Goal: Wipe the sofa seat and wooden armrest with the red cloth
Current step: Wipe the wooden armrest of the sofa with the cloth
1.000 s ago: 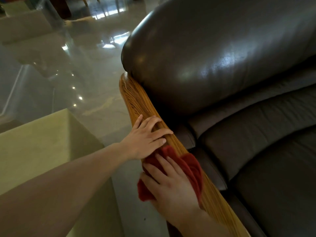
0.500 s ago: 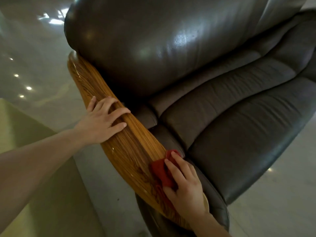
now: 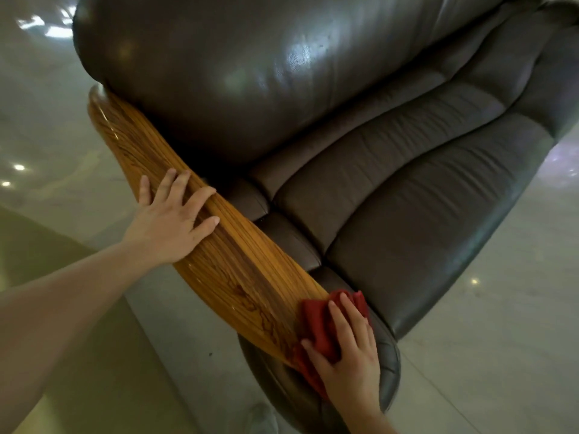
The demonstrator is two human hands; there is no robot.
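- Currently the right hand (image 3: 347, 349) presses the red cloth (image 3: 318, 321), fingers flat, on the near end of the wooden armrest (image 3: 225, 255): armrest wiping
- Midway up, the left hand (image 3: 170, 222) rests flat, holding nothing
- Next, probably: a stroke towards it, then the sofa seat (image 3: 423, 245) beyond

- The light is dim, soft and indoor; colours look muted, with a grey-green cast.
- Far above the right hand (image 3: 347, 349) pressing the cloth (image 3: 316, 324), pale glare spreads over the leather backrest (image 3: 219, 126), with one brightest white patch.
- Up and left of that grip, the polished floor (image 3: 40, 120) mirrors bright white patches and small round lamp spots. One more spot glints to the grip's upper right.
- The armrest (image 3: 219, 261), running up-left from the grip, carries thin glossy streaks.
- Deep shadow fills the crease under the backrest.
- Lines bow near the edges. The forearm left of the grip looks stretched and soft.
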